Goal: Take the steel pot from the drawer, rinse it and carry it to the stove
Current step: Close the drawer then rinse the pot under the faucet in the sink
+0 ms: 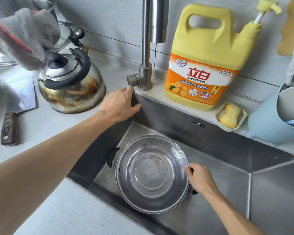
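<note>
The steel pot (151, 173) sits inside the steel sink (227, 143), its mouth facing up and its black left handle visible. My right hand (200, 178) grips the pot's right handle at the rim. My left hand (121, 103) reaches to the faucet (145, 48), fingers spread, with one fingertip touching the tap lever (132, 80). No water runs from the spout.
A stained kettle (71, 82) stands on the counter left of the faucet, under a grey cloth (22, 34). A cleaver (15, 106) lies at far left. A yellow detergent jug (207, 56), a soap dish (231, 116) and a blue holder (268, 122) line the sink's back ledge.
</note>
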Motion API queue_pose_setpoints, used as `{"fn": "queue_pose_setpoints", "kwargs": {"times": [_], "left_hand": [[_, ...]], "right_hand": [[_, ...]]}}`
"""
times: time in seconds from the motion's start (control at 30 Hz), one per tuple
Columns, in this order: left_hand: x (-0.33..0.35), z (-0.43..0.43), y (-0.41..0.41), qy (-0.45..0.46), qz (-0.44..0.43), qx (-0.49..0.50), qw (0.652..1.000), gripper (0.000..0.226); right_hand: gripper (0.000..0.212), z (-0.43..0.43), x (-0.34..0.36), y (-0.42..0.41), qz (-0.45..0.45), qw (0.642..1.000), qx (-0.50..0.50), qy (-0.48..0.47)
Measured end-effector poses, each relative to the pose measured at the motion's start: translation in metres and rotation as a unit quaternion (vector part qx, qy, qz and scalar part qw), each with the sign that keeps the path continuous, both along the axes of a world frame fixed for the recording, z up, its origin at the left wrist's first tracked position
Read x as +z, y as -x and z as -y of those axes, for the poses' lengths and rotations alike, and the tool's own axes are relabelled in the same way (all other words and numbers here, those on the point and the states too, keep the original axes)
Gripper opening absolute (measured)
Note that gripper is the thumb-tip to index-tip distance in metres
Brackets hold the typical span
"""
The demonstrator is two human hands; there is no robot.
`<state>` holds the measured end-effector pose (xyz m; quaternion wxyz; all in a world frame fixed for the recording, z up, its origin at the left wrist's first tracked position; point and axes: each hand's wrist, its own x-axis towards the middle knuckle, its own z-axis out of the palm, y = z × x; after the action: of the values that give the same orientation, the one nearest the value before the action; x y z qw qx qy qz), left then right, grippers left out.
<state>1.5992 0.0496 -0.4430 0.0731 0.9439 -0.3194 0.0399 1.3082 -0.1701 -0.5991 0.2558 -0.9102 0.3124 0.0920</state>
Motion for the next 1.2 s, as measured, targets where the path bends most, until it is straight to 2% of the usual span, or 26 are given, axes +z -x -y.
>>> {"fn": "queue_pose_setpoints", "kwargs": {"times": [0.07, 0.13, 0.2, 0.3, 0.4, 0.6, 0.7, 0.77, 0.83, 0.9, 1.0, 1.1, 1.2], "left_hand": [[-0.035, -0.012, 0.009, -0.086, -0.105, -0.024, 0.99, 0.061], [-0.077, -0.03, 0.019, -0.195, -0.204, -0.042, 0.958, 0.078], [-0.113, -0.05, 0.025, -0.226, -0.28, -0.023, 0.933, 0.088], [-0.144, -0.064, 0.036, -0.241, -0.345, -0.004, 0.907, 0.07], [-0.151, -0.065, 0.044, -0.235, -0.354, 0.001, 0.905, 0.059], [-0.159, -0.075, 0.048, -0.152, -0.431, 0.015, 0.889, 0.048], [-0.163, -0.074, 0.055, -0.108, -0.461, 0.015, 0.881, 0.038], [-0.156, -0.074, 0.059, -0.079, -0.456, 0.004, 0.886, 0.032], [-0.143, -0.075, 0.059, -0.037, -0.429, -0.001, 0.903, 0.036], [-0.125, -0.081, 0.053, 0.01, -0.393, -0.01, 0.919, 0.033], [-0.09, -0.085, 0.044, 0.028, -0.313, -0.028, 0.949, 0.015], [-0.059, -0.083, 0.039, 0.036, -0.255, -0.048, 0.965, 0.014], [-0.04, -0.075, 0.04, 0.047, -0.242, -0.066, 0.967, 0.019]], "right_hand": [[0.043, 0.002, 0.001, 0.002, 0.005, 1.0, -0.004, -0.02], [0.04, 0.004, 0.001, 0.004, -0.007, 0.999, -0.001, -0.049], [0.037, 0.006, 0.002, 0.006, -0.019, 0.997, -0.003, -0.081], [0.04, 0.005, 0.004, 0.007, -0.018, 0.996, -0.003, -0.088], [0.042, 0.003, 0.01, 0.004, -0.013, 0.997, 0.005, -0.07], [0.046, 0.013, 0.06, -0.017, 0.016, 0.997, 0.056, 0.058], [0.032, 0.014, 0.09, -0.02, 0.051, 0.985, 0.105, 0.13], [0.027, 0.012, 0.103, -0.017, 0.086, 0.973, 0.128, 0.171], [0.024, 0.012, 0.104, -0.007, 0.139, 0.959, 0.141, 0.203], [0.022, 0.012, 0.096, 0.004, 0.188, 0.953, 0.122, 0.206], [0.025, 0.008, 0.073, 0.016, 0.226, 0.967, 0.046, 0.11], [0.033, 0.006, 0.05, 0.022, 0.226, 0.973, -0.018, 0.035], [0.038, 0.008, 0.044, 0.029, 0.198, 0.979, -0.053, -0.007]]}}
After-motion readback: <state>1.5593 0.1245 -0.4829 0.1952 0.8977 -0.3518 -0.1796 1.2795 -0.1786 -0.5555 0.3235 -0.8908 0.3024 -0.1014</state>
